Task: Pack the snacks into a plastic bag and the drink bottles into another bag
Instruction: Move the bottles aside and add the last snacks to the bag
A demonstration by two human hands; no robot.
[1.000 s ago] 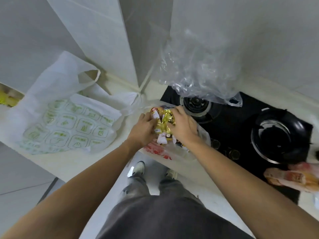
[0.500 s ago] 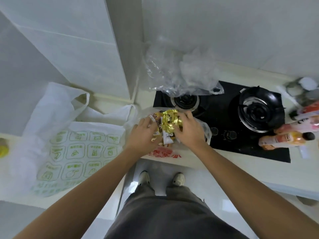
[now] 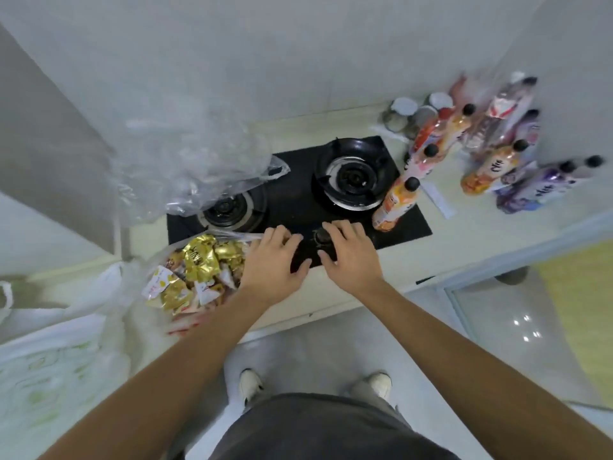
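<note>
A pile of gold and white snack packets (image 3: 195,273) lies inside a clear plastic bag (image 3: 159,260) at the counter's front edge, left of the stove. My left hand (image 3: 275,263) hovers just right of that pile, fingers relaxed, holding nothing. My right hand (image 3: 348,254) is beside it over the stove's front knobs, also relaxed and empty. Several drink bottles stand at the right: an orange one (image 3: 396,204) on the stove's right edge, more orange, pink and purple ones (image 3: 494,167) on the counter behind.
A black two-burner gas stove (image 3: 298,194) fills the counter's middle. A crumpled clear bag (image 3: 195,161) lies over its left burner. A white bag with green print (image 3: 49,370) lies at the far left. Small jars (image 3: 403,114) stand by the back wall.
Both hands let go of the snack packets and moved right, over the stove's front. The view swung right, bringing the drink bottles fully into sight.
</note>
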